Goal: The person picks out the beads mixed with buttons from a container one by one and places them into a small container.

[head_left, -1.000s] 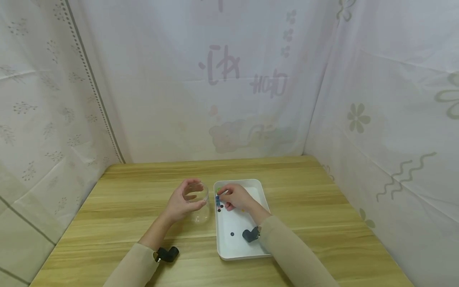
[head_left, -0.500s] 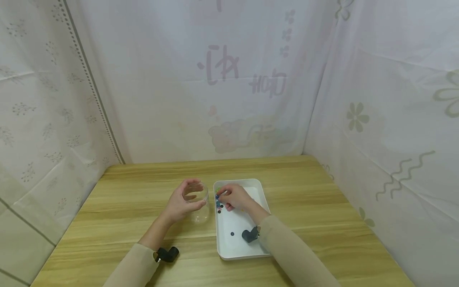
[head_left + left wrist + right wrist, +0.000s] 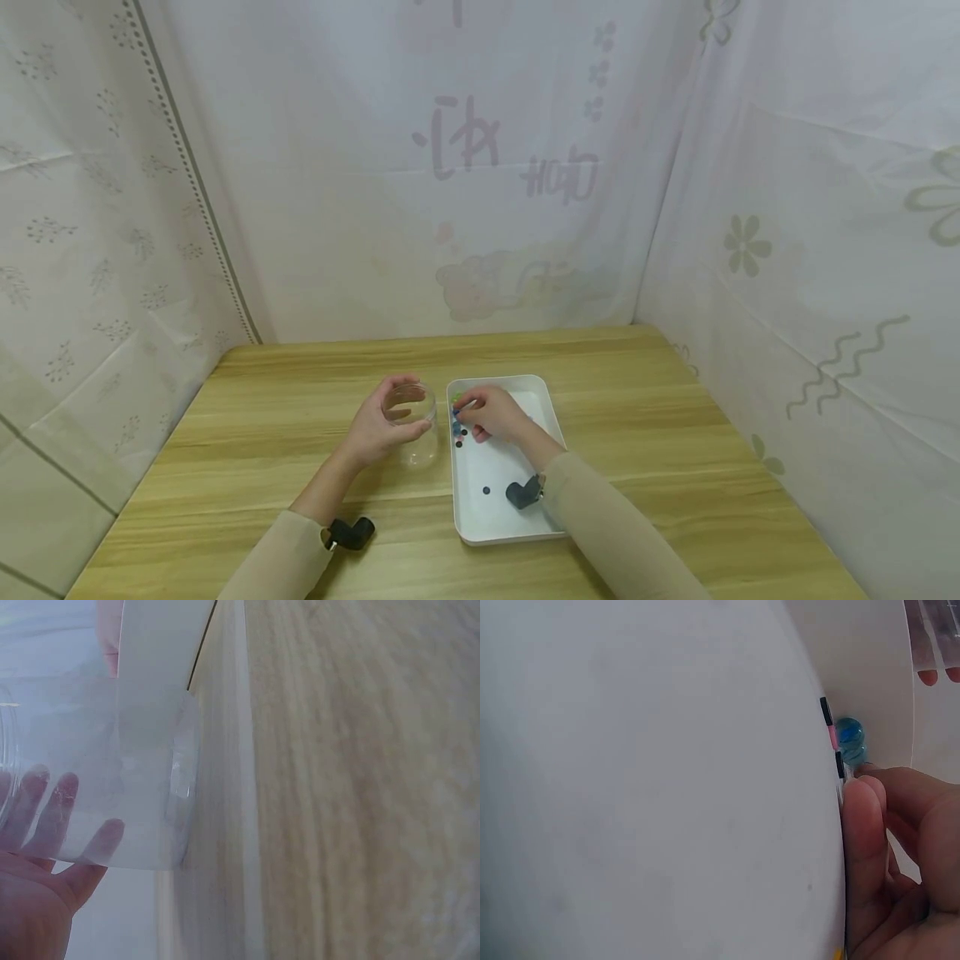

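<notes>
My left hand point(image 3: 382, 425) grips a clear, empty-looking plastic jar point(image 3: 420, 450) from its left side, fingers and thumb around the upper part. Through its wall point(image 3: 142, 787) the fingers show in the left wrist view. Over the far left corner of a white tray point(image 3: 498, 517), my right hand point(image 3: 491, 414) has thumb and index finger pinched at a dark blue marble point(image 3: 455, 411), which the fingers hide in the right wrist view. Teal-blue glass marbles point(image 3: 850, 732) lie beside those fingertips along the tray wall. Small black discs point(image 3: 459, 444) and a pink piece point(image 3: 832, 737) lie close by.
Green pieces point(image 3: 457, 397) sit in the tray's far left corner, and a lone black disc point(image 3: 486, 490) lies nearer its front. A yellow piece point(image 3: 838, 954) shows under the right hand. The wood-grain table point(image 3: 645, 400) is enclosed by patterned white curtains point(image 3: 337, 208).
Both hands stay almost in place, the left still around the jar. The right fingertips shift only slightly at the blue marble, and the small pieces beside them move a little.
</notes>
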Action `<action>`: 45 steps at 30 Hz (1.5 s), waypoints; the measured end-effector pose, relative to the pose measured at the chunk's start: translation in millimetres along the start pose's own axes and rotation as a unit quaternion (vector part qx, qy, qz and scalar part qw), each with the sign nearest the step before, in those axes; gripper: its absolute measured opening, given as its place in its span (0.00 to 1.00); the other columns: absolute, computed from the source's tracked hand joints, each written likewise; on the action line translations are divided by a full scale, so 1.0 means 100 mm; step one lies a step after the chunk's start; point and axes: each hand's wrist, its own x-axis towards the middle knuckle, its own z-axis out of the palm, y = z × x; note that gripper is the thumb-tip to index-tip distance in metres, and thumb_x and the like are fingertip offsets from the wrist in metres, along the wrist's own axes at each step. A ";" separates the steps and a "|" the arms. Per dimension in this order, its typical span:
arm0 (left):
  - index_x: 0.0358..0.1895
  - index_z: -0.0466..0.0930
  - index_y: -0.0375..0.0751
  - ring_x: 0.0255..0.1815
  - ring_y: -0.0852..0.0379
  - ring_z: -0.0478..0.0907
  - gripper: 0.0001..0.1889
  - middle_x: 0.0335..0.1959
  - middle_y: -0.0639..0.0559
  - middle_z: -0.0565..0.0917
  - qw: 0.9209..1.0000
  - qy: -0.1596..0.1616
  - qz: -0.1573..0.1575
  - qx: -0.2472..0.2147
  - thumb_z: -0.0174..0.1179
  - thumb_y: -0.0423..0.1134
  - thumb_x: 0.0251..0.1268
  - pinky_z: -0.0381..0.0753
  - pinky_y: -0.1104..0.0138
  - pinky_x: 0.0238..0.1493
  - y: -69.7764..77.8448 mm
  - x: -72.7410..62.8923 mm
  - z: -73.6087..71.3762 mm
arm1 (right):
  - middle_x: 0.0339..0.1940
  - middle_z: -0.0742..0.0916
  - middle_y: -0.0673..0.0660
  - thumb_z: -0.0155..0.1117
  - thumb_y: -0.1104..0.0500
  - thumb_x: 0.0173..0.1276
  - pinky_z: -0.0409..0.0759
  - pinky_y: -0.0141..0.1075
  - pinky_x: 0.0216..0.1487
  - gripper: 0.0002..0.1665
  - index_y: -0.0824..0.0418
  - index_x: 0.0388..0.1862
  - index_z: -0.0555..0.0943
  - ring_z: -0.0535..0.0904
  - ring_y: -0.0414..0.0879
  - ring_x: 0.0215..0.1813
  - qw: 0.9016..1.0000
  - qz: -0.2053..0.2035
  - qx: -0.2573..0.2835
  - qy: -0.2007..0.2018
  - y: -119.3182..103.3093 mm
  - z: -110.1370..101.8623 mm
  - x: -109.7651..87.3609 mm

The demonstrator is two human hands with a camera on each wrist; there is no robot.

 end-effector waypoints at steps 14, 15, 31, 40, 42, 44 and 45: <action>0.75 0.68 0.36 0.73 0.33 0.78 0.38 0.69 0.34 0.82 1.000 -0.004 0.006 -0.004 0.77 0.36 0.66 0.78 0.34 0.75 0.02 0.00 0.00 | 0.33 0.88 0.55 0.71 0.61 0.78 0.86 0.31 0.26 0.14 0.60 0.59 0.89 0.81 0.40 0.22 1.000 0.008 0.021 -0.005 -0.01 -0.02 0.00; 0.75 0.68 0.36 0.73 0.32 0.78 0.38 0.69 0.34 0.82 1.000 -0.004 0.007 -0.005 0.77 0.36 0.67 0.78 0.34 0.75 0.02 -0.01 0.00 | 0.33 0.88 0.55 0.71 0.61 0.78 0.86 0.31 0.26 0.14 0.60 0.59 0.89 0.81 0.40 0.22 1.000 0.008 0.022 -0.006 -0.02 -0.02 0.00; 0.76 0.68 0.37 0.74 0.33 0.78 0.38 0.69 0.36 0.83 1.000 -0.003 0.004 0.002 0.77 0.36 0.66 0.78 0.34 0.75 0.04 -0.01 0.01 | 0.40 0.91 0.58 0.74 0.57 0.77 0.88 0.34 0.29 0.15 0.55 0.60 0.89 0.85 0.45 0.28 1.000 0.005 0.017 0.002 -0.09 -0.15 -0.04; 0.75 0.69 0.40 0.74 0.37 0.79 0.38 0.69 0.38 0.83 1.000 0.004 -0.009 0.000 0.78 0.36 0.65 0.79 0.37 0.75 0.03 -0.01 0.00 | 0.45 0.92 0.58 0.74 0.54 0.77 0.91 0.36 0.33 0.16 0.52 0.61 0.89 0.88 0.46 0.33 1.000 0.007 0.017 0.020 -0.13 -0.27 -0.04; 0.76 0.68 0.38 0.74 0.36 0.79 0.39 0.70 0.38 0.83 1.000 0.004 -0.010 0.002 0.78 0.37 0.65 0.78 0.36 0.75 0.03 0.00 0.00 | 0.46 0.92 0.59 0.74 0.53 0.77 0.91 0.37 0.33 0.16 0.51 0.61 0.89 0.87 0.46 0.33 0.999 0.009 0.026 0.021 -0.13 -0.29 -0.05; 0.77 0.67 0.36 0.74 0.36 0.78 0.40 0.70 0.38 0.83 1.000 0.003 -0.010 0.002 0.78 0.37 0.65 0.78 0.36 0.75 0.03 0.00 0.00 | 0.47 0.92 0.60 0.74 0.53 0.77 0.91 0.37 0.33 0.16 0.51 0.61 0.89 0.87 0.46 0.33 0.999 0.006 0.034 0.022 -0.13 -0.31 -0.06; 0.77 0.67 0.35 0.74 0.36 0.78 0.40 0.70 0.38 0.83 1.000 0.003 -0.008 0.002 0.78 0.37 0.65 0.78 0.36 0.75 0.02 0.00 0.00 | 0.47 0.92 0.61 0.74 0.52 0.77 0.91 0.36 0.33 0.16 0.50 0.61 0.89 0.87 0.46 0.33 0.999 0.004 0.037 0.023 -0.14 -0.32 -0.06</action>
